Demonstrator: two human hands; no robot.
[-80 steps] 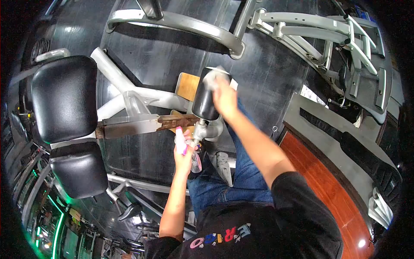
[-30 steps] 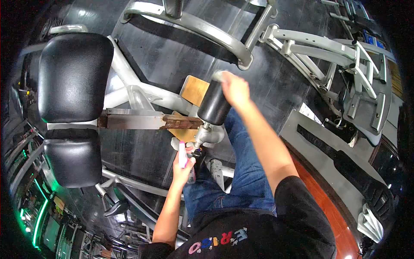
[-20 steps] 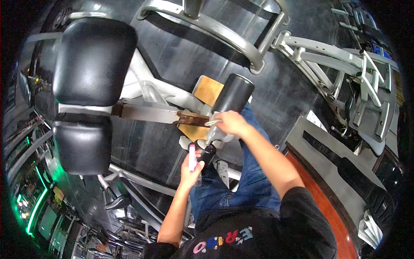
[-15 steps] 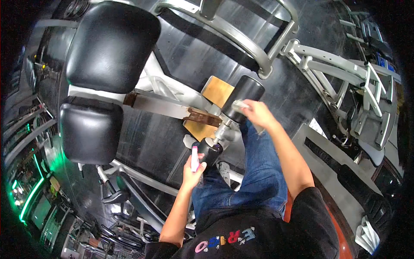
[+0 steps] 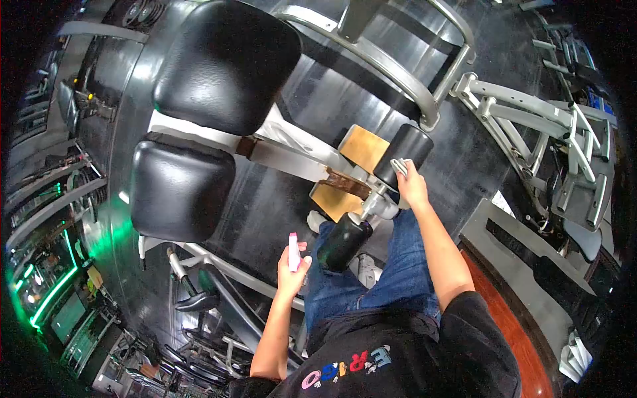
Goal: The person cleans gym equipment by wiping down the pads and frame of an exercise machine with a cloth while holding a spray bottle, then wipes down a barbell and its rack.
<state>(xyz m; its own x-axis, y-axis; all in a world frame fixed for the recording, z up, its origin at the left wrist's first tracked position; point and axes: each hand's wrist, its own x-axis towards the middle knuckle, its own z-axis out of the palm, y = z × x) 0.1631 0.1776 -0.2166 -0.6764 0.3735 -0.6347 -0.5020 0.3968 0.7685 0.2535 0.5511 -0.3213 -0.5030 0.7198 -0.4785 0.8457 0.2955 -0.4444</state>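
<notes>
My left hand [image 5: 292,268] is closed round a spray bottle with a pink and white head [image 5: 294,252]; the bottle's body is mostly hidden. In my right hand [image 5: 413,188] is a folded pale cloth [image 5: 399,167], held beside the far black foam roller [image 5: 405,154]. The near black roller [image 5: 345,241] lies between my two hands, in front of my knees. A silver joint [image 5: 379,202] sits between the rollers, at the end of a metal beam [image 5: 285,159] with a worn brown section [image 5: 346,183]. Wooden plates [image 5: 364,148] show on both sides of that beam.
Two black padded cushions, a large one [image 5: 229,66] and a smaller one [image 5: 182,191], stand at the left. A curved silver frame [image 5: 381,60] crosses the top. Another grey machine [image 5: 524,109] is at the right, above a grey ledge with a red-brown wooden side [image 5: 497,312].
My right hand has come down from the far roller's top end with the cloth. My left hand, still holding the bottle, is now apart from the near roller. The view has shifted towards the cushions.
</notes>
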